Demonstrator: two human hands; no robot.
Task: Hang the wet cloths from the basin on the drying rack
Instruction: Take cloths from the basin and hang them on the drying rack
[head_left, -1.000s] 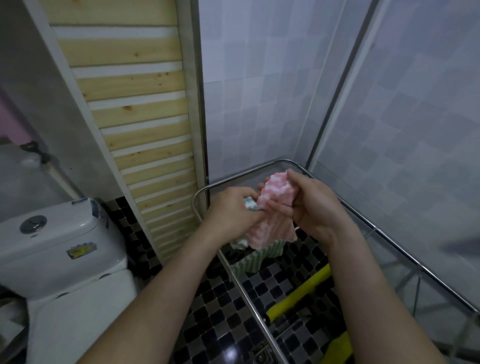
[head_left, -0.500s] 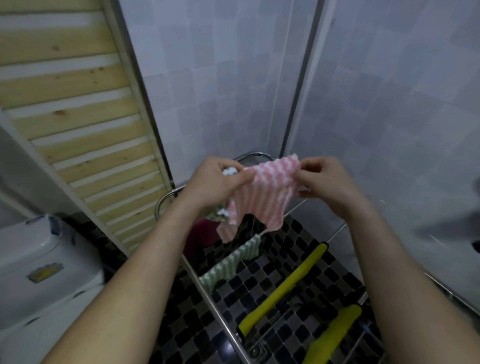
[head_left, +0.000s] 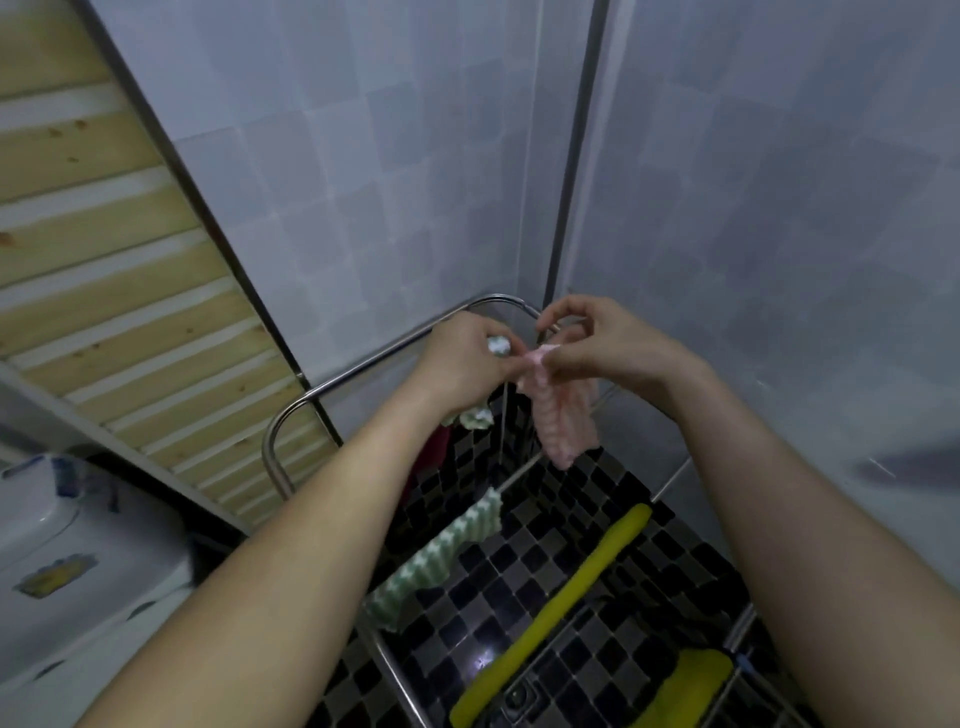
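A pink-and-white striped cloth (head_left: 563, 421) hangs bunched from both my hands above the far end of the metal drying rack (head_left: 363, 371). My left hand (head_left: 467, 364) pinches its top edge and also grips a bunched green-and-white cloth (head_left: 477, 417) whose ends show above and below the fist. My right hand (head_left: 597, 348) pinches the pink cloth's top from the right. On the rack hang a green-and-white striped cloth (head_left: 441, 558) and two yellow cloths (head_left: 563, 592) (head_left: 685, 686). The basin is out of sight.
Pale tiled walls (head_left: 727, 208) close in behind and to the right of the rack. A wooden slatted panel (head_left: 104, 270) leans at the left, with a white toilet cistern (head_left: 57, 571) below it. Something dark red (head_left: 434, 452) hangs under my left wrist. Black mosaic floor lies beneath.
The pink cloth was stretched wide between my hands half a second ago. My hands have come together, so the cloth now hangs bunched and narrow. My view has turned right and down.
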